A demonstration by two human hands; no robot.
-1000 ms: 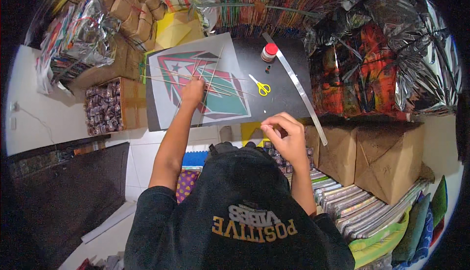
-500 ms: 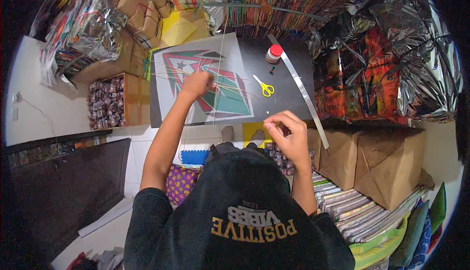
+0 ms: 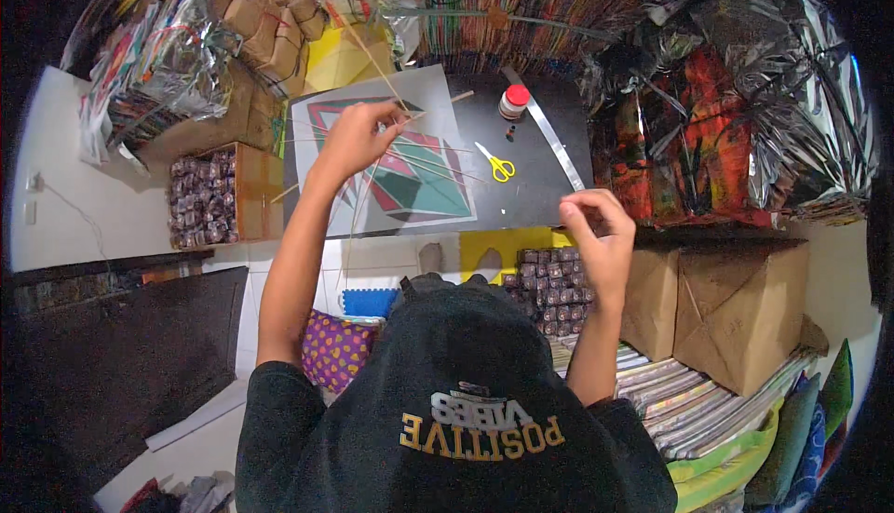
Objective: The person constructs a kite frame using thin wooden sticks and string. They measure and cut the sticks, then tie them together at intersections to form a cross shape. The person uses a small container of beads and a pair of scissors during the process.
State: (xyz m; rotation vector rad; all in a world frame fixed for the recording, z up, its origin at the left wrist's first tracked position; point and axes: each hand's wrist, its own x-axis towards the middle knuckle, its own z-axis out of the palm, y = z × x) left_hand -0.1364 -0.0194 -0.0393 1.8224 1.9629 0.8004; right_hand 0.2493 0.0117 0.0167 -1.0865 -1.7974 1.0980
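Observation:
My left hand (image 3: 358, 139) is closed on thin bamboo sticks (image 3: 432, 165), lifted over a patterned paper sheet (image 3: 447, 198). Several sticks fan out below and beside the fingers, and one long stick slants up past the far edge. Off to the right, my right hand (image 3: 601, 220) hovers near the table's front right corner, thumb and fingertips pressed together. Whatever it pinches, perhaps something very thin, cannot be made out. Between the hands lie yellow-handled scissors (image 3: 501, 168). Farther back stand a red-lidded jar (image 3: 513, 101) and a tiny dark bottle (image 3: 509, 131).
A metal ruler (image 3: 553, 133) runs along the right part of the black table (image 3: 535, 206). Stacked bundles (image 3: 503, 33) crowd the back. Brown boxes (image 3: 736, 317) stand at the right, and an open carton (image 3: 256, 192) of small wrapped packs at the left.
My left hand has risen and shifted slightly left, swinging the sticks to a new angle. My right hand has moved right, away from the sheet, still pinched.

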